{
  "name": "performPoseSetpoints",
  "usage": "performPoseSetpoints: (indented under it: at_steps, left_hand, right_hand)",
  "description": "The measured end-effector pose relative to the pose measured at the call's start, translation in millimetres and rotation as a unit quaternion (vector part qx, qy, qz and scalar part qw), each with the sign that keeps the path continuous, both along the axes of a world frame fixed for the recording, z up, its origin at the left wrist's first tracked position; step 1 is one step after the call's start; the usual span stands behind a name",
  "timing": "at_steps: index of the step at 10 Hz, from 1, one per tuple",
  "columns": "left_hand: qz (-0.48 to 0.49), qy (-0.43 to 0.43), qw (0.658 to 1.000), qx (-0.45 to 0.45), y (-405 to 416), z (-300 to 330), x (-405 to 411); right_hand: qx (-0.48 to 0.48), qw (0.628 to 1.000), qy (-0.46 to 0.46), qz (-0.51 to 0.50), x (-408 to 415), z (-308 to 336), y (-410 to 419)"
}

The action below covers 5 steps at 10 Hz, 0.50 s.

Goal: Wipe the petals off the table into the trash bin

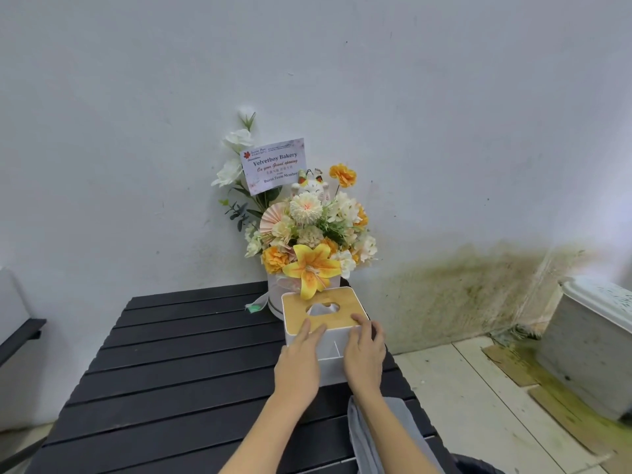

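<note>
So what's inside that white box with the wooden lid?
White tissue shows through the lid's opening in the tissue box. Both the left hand and right hand rest on it; its remaining contents are hidden.

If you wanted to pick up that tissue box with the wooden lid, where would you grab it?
Probably by the white body of the tissue box, one palm on each side wall, coming from the near edge of the table. The bamboo lid may just sit on top and lift away, and the flower arrangement crowds the far side. The left hand and right hand already rest at its near edge.
</note>
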State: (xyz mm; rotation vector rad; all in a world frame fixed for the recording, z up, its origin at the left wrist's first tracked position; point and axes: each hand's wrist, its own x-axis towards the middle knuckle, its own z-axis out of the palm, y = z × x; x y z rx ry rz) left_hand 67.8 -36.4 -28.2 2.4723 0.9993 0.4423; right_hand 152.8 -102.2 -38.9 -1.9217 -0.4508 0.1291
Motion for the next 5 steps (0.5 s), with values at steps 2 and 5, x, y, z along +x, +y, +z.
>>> performPoseSetpoints:
  at_steps: [2,5]
  left_hand:
    - [-0.002,0.041,0.999,0.029,-2,0,-3]
    - [-0.071,-0.078,0.991,0.085,-7,98,-37]
  right_hand:
    - [-0.084,0.993,-0.062,-0.048,-3,-4,4]
    - [0.029,0.992,-0.106,0.065,-36,98,-10]
